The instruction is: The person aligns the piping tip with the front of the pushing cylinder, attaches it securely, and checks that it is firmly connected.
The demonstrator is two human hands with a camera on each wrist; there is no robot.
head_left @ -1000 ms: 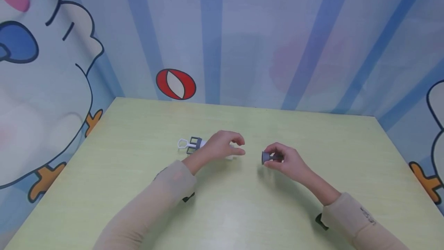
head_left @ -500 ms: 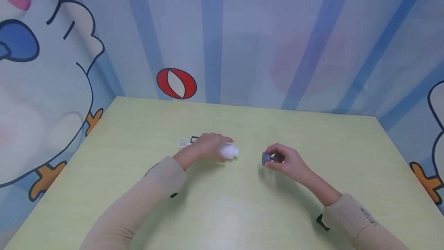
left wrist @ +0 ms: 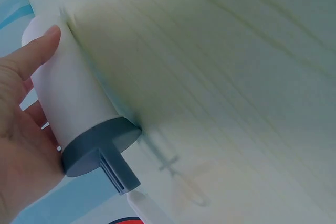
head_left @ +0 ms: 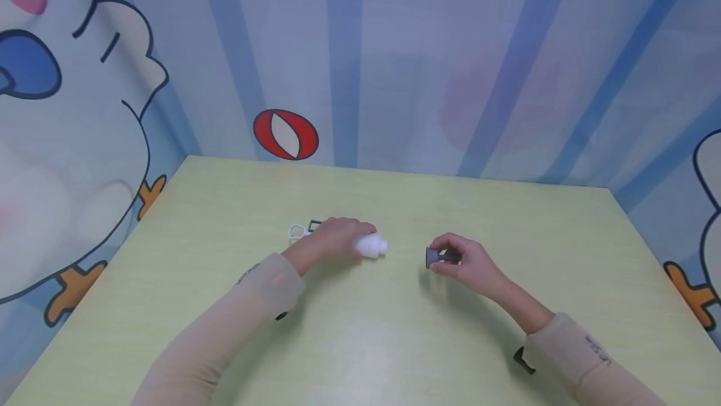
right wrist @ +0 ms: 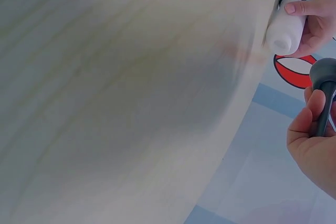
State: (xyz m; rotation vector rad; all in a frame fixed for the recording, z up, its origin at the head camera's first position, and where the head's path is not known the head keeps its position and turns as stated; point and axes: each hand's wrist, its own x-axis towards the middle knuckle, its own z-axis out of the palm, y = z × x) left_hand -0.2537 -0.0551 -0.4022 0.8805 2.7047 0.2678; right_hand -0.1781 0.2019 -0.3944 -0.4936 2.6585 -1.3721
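Near the middle of the table in the head view, my left hand [head_left: 337, 238] grips a white toy syringe [head_left: 368, 245], its short nozzle pointing right. The left wrist view shows the thumb along the white barrel [left wrist: 79, 87], above a dark grey end collar [left wrist: 102, 145] with a grey stem. A white pull ring [head_left: 293, 228] sticks out left of the hand. To the right, my right hand [head_left: 472, 260] pinches a dark grey piece [head_left: 432, 257] with a round flared head [right wrist: 323, 72] and narrow stem, the head facing the nozzle across a gap.
The pale yellow-green table [head_left: 360, 331] reaches back to a light blue striped wall backdrop [head_left: 394, 81]. A printed cartoon figure [head_left: 84, 156] covers the left side, and a red and white ball [head_left: 286, 135] is printed behind the table's far edge.
My left hand has moved left along the toy syringe and now grips its barrel, leaving the nozzle end in sight. The right hand has stayed nearly still with the grey piece.
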